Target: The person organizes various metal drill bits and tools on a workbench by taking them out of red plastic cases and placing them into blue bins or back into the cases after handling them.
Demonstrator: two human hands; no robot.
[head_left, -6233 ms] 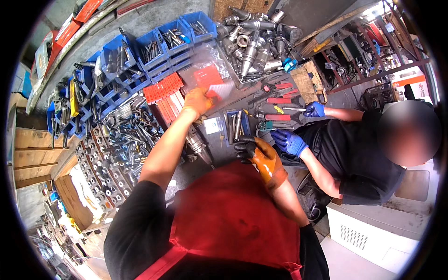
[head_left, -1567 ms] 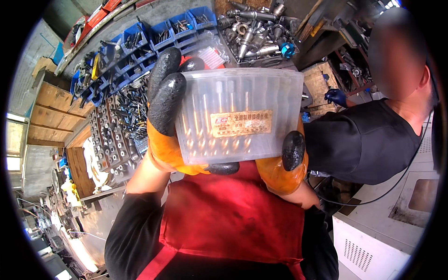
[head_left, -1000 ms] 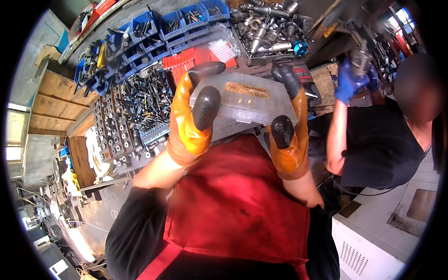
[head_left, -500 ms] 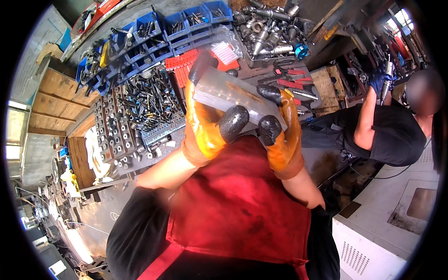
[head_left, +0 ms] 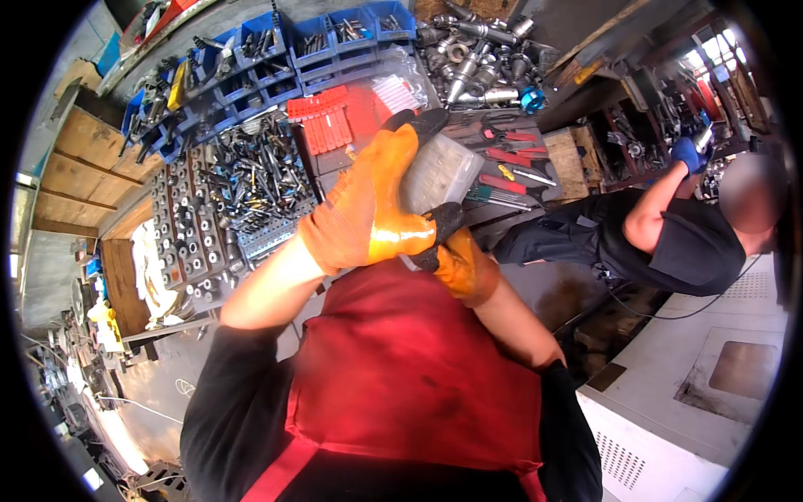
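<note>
A translucent plastic box (head_left: 439,174) is held up in front of my apron, tilted, above the workbench. My left hand (head_left: 368,201), in an orange glove with black fingertips, grips it from the left, fingers over the far end and thumb across the near side. At the box's near end is my right hand (head_left: 465,269), in a matching glove. Its fingers curl in close under the left thumb, partly hidden by it and by the box. What lies inside the box is too blurred to make out.
Blue bins (head_left: 314,50) of cutting tools line the bench's back. A heap of small tool bits (head_left: 259,171) lies left; red plastic pieces (head_left: 324,121) lie behind my left hand. Red-handled pliers (head_left: 512,156) and a tray of metal tool holders (head_left: 477,67) are right. A co-worker (head_left: 669,209) stands right.
The box has turned from lying crosswise to pointing away from me. My right hand has shifted left and down to its near end, close to my left thumb. The co-worker's raised hand has moved.
</note>
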